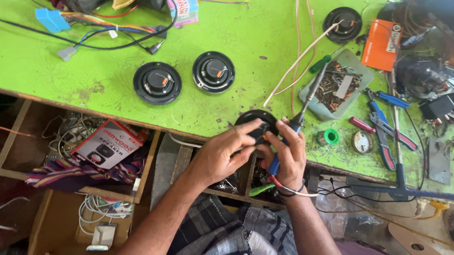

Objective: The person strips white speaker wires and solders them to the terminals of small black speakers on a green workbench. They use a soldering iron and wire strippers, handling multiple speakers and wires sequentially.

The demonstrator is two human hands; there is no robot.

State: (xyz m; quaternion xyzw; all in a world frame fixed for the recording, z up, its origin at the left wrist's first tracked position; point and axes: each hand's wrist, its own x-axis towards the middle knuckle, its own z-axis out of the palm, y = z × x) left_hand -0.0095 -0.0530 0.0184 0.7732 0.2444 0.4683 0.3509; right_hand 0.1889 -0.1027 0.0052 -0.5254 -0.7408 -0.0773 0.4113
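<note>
A small round black speaker (pixel 253 119) lies at the near edge of the green workbench (pixel 108 97). My left hand (pixel 223 153) grips its front rim, fingers curled over it. My right hand (pixel 288 153) holds a soldering iron (pixel 300 114) with a blue handle; the iron's shaft runs up and to the right toward a grey tray, away from the speaker. Two more black speakers (pixel 157 83) (pixel 213 72) lie face down further back on the bench. A fourth speaker (pixel 342 24) sits at the back right with a pale wire (pixel 300 58) running from it.
A grey tray (pixel 359 68) of small metal parts, a green solder reel (pixel 330 137), pliers (pixel 385 131) and a red-handled tool (pixel 362 125) lie to the right. Bundled wires and a blue connector (pixel 52 20) sit back left. Open drawers below hold a speaker box (pixel 108 144) and cables.
</note>
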